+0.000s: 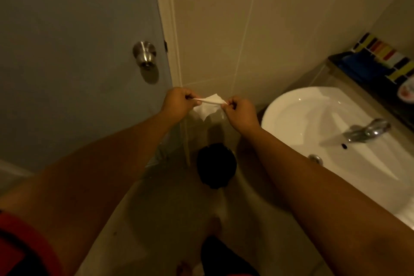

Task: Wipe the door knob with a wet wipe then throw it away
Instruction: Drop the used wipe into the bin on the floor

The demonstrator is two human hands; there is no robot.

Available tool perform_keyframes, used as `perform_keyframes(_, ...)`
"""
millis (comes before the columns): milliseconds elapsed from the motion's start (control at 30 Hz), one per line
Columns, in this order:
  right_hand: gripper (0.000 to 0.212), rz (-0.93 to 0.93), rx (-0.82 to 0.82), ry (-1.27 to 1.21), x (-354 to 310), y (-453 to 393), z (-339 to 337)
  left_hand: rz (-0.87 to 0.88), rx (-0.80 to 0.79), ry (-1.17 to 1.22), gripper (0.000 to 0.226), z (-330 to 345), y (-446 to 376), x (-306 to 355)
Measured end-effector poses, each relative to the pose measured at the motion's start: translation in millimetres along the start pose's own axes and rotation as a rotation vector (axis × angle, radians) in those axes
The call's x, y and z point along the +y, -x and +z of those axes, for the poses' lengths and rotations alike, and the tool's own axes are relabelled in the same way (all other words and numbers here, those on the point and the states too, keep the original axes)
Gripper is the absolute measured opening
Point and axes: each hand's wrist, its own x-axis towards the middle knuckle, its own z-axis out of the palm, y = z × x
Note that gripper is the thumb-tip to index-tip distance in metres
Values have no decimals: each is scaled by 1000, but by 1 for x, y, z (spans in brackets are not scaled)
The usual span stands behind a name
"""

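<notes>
A wet wipe (207,107) is held stretched between both hands in front of the tiled wall (246,29), below and to the right of the door knob (144,54). The left hand (178,103) is pinched shut on the left edge of the wipe, and the right hand (238,112) is pinched shut on the right edge; the grip of each is formed by thumb and fingertips, with the remaining fingers curled in. The sheet is seen partly unfolded, with a loose corner hanging down between the hands. The wipe is judged to be thin, limp and very light, with no stiffness of its own; being damp, it is expected to cling to itself and to the skin, and it may tear if pulled hard at the edges. It is best opened by its edges, then gathered into the palm of one hand so that a padded surface is presented to the metal. The knob is mounted on the grey door (78,29), close to the frame, and is not yet touched. Its rounded, polished surface is likely to be slippery under a damp sheet, so it should be wrapped and rubbed around. A dark round bin (216,164) stands on the floor directly below the hands, beside the white sink (302,119), and is judged suitable for disposal.
</notes>
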Motion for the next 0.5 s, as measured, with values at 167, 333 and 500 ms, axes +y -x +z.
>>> perform_keyframes(167, 33, 92, 23, 23, 46, -9, 13, -1, -141, -150, 22, 44, -24, -18)
perform_keyframes(333, 20, 221, -53, -35, 94, -29, 41, -98, -248, -142, 23, 91, -49, -49)
perform_keyframes(500, 14, 430, -65, -135, 153, -50, 85, -231, -305, -103, 17, 143, -72, -101)
